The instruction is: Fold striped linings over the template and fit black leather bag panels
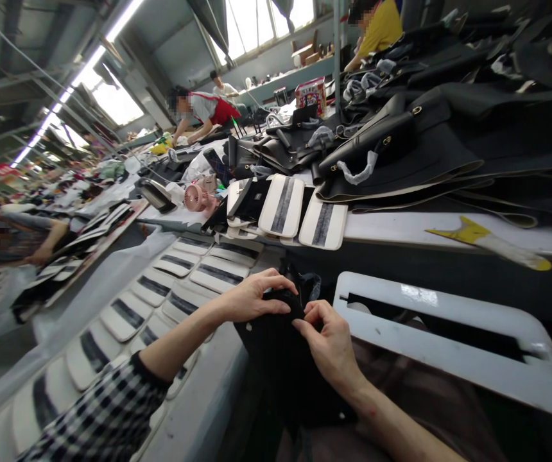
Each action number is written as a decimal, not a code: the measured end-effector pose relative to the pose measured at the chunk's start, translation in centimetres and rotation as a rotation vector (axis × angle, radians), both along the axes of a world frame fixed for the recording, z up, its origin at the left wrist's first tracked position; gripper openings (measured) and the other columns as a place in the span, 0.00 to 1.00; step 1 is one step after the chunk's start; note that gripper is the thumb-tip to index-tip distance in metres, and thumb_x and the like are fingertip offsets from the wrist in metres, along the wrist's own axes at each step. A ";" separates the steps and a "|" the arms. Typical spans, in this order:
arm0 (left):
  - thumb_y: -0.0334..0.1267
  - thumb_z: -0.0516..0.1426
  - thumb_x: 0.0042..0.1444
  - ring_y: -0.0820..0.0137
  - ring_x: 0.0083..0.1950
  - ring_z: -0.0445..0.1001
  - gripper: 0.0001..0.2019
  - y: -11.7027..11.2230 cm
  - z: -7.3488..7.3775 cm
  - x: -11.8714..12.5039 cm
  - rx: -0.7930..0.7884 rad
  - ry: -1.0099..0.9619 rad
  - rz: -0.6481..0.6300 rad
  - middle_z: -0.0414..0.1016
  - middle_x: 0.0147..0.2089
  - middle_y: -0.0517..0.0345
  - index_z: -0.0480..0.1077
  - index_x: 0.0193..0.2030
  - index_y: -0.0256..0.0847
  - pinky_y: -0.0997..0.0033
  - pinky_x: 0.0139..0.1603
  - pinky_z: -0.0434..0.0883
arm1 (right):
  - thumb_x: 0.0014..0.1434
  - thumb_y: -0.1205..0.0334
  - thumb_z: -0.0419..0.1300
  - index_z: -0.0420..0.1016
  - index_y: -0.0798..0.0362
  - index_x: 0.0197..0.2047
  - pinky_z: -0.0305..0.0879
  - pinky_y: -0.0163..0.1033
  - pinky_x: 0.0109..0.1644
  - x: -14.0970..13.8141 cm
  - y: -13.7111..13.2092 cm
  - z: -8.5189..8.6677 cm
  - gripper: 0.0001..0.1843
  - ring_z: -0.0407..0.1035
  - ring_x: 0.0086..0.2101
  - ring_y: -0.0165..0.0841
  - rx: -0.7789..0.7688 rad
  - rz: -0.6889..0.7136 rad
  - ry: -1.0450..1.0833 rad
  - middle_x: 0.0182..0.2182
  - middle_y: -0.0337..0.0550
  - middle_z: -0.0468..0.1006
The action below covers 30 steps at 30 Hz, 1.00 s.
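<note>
My left hand (pixel 251 296) and my right hand (pixel 330 340) both pinch the top edge of a black bag piece (pixel 276 359) that hangs down in front of me, below the bench. Left fingers curl over its upper rim. Right thumb and forefinger grip the rim a little to the right. A white slotted template (pixel 430 350) lies just right of my right hand. White oval pieces with black stripes (pixel 180 282) sit in rows to the left of my left hand.
More striped white pieces (pixel 300 215) lean on the bench edge. Black bags and leather sheets (pixel 401 147) are piled at the right. A yellow-handled scraper (pixel 488 240) lies on the bench. A pink fan (pixel 196 197) stands farther back. Other people work at the left and at the far end.
</note>
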<state>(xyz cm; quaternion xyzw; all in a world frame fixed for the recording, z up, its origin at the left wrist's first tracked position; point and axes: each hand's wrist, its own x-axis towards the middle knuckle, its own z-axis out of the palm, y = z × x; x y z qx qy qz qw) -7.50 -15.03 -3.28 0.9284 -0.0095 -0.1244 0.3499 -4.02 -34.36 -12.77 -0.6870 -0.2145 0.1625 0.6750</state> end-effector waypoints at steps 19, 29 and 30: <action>0.42 0.63 0.55 0.67 0.47 0.70 0.15 0.3 -1.0 0.1 -0.118 -0.052 0.113 0.68 0.43 0.58 0.75 0.49 0.47 0.70 0.50 0.66 | 0.57 0.52 0.62 0.64 0.51 0.29 0.55 0.35 0.30 0.9 1.9 -0.5 0.15 0.58 0.26 0.29 -0.002 0.039 0.058 0.24 0.33 0.63; 0.56 0.57 0.59 0.61 0.51 0.74 0.24 -1.1 -7.8 -7.1 -0.978 -0.377 0.935 0.77 0.49 0.45 0.76 0.49 0.36 0.69 0.50 0.70 | 0.53 0.46 0.65 0.67 0.51 0.32 0.56 0.34 0.27 2.5 0.0 -1.8 0.18 0.57 0.24 0.28 -0.031 0.054 0.173 0.23 0.33 0.63; 0.54 0.58 0.59 0.63 0.49 0.75 0.23 -2.2 -8.7 -7.5 -1.052 -0.409 1.000 0.78 0.48 0.45 0.75 0.50 0.36 0.69 0.49 0.70 | 0.53 0.46 0.65 0.67 0.51 0.32 0.56 0.34 0.27 2.5 -0.1 -2.0 0.18 0.58 0.24 0.29 -0.028 0.062 0.194 0.23 0.33 0.64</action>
